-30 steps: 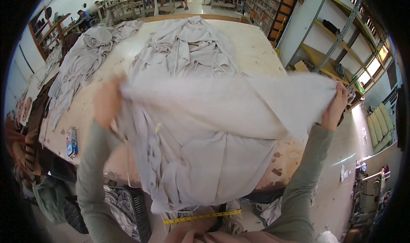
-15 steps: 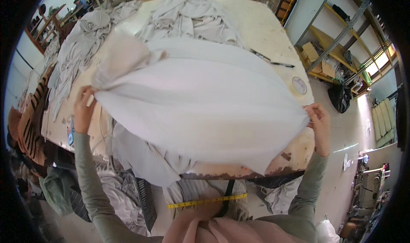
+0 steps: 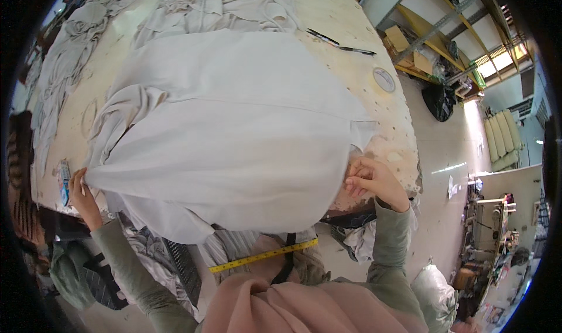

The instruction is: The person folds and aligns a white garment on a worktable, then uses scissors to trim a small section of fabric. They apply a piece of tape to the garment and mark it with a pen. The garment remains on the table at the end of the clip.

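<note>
Light grey cloth: we see the piece (image 3: 234, 140) lying spread over the near part of the table (image 3: 328, 11), its front edge hanging past the table's near edge.
Left hand: we read the left hand (image 3: 85, 198) as pinching the cloth's left tip between thumb and fingers, just beside a small blue packet (image 3: 64, 184).
Right hand: the right hand (image 3: 374, 181) is at the cloth's right edge, fingers curled; we cannot tell whether they grasp the fabric or only rest against it.
Cloth surface: broad middle mostly smooth, a seam line running across; folds bunch up at the left, and a small flap sticks out at the right.
Step in hand: we judge this as spreading and straightening the cloth, well along at the middle, less so at the left.
Next move: we think it calls for keeping light tension between both sides, opening the left folds and bringing the overhanging edge into line.
Watch for: pulling from one side only could skew the cloth, we guess.
Far side: crumpled grey fabric (image 3: 222, 11) lies just behind the cloth.
Right side: pens (image 3: 357, 51) and a tape roll (image 3: 384, 79), apart from the cloth.
</note>
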Tool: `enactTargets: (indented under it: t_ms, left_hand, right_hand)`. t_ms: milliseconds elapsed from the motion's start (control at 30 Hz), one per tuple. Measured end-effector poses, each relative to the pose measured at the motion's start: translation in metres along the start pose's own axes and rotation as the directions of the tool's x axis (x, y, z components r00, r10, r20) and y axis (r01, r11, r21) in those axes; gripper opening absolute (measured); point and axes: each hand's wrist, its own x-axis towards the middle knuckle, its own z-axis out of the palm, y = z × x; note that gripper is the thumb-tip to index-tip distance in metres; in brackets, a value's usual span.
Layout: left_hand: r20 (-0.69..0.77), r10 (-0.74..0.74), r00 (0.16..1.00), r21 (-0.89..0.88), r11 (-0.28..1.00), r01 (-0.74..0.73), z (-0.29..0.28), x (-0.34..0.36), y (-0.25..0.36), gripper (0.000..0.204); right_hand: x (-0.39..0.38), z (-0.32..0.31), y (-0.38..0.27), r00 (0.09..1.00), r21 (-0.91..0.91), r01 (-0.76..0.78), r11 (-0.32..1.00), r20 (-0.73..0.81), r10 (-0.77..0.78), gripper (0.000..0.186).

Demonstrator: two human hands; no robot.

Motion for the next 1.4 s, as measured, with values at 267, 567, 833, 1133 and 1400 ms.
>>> enactTargets:
  t_ms: [267, 567, 833, 1133, 1400]
  left_hand:
    - [0.132, 0.14, 0.981, 0.031, 0.989, -0.145, 0.013, -0.032, 0.111, 0.023]
    - [0.398, 0.44, 0.805, -0.37, 0.88, -0.298, 0.035, -0.032, 0.272, 0.023]
    - [0.147, 0.617, 0.773, -0.784, 0.55, -0.289, 0.082, -0.055, 0.42, 0.033]
    - [0.248, 0.258, 0.934, -0.79, 0.612, 0.041, 0.046, -0.064, 0.372, 0.023]
    - [0.656, 0.03, 0.754, -0.726, -0.248, 0.641, 0.054, -0.075, 0.34, 0.019]
  right_hand:
    - [0.015, -0.021, 0.017, 0.883, -0.217, 0.16, 0.963, -0.404, -0.238, 0.014]
    - [0.088, -0.025, 0.004, 0.445, -0.816, 0.204, 0.541, -0.415, -0.794, 0.02]
    - [0.03, 0.054, -0.063, 0.413, -0.67, 0.589, 0.452, -0.231, -0.881, 0.023]
    - [0.019, 0.062, -0.032, 0.116, -0.701, 0.71, 0.065, 0.025, -0.993, 0.027]
    - [0.011, 0.084, -0.017, -0.047, -0.635, 0.759, -0.142, 0.163, -0.985, 0.037]
